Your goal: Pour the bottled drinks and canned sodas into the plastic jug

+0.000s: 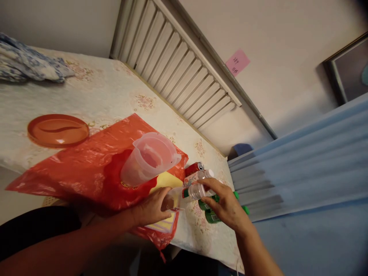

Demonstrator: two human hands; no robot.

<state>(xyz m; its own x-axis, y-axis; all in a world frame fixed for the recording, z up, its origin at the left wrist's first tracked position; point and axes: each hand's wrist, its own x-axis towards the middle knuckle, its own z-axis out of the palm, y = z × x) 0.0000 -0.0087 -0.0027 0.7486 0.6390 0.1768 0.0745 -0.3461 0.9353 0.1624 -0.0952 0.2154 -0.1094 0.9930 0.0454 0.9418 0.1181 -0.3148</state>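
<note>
My left hand (155,207) is closed around the base end of a clear plastic bottle (176,197), which has a small red and green label near its neck. Tilted over, the bottle points its neck toward the right. The thumb and fingers of my right hand (225,203) pinch around that neck end; whether a cap is there I cannot make out. Left of the bottle a translucent pitcher (149,161) stands upright on a red plastic bag (94,172). Beyond my right hand are green bottles (212,216), partly covered by it.
A red can (194,168) and another clear bottle with a white cap (209,173) stand behind the hands. An orange-brown lid (59,131) lies at the left of the floral tablecloth (109,92). Bundled blue-white cloth (28,63), a radiator (184,65) and a blue curtain (301,165) surround the table.
</note>
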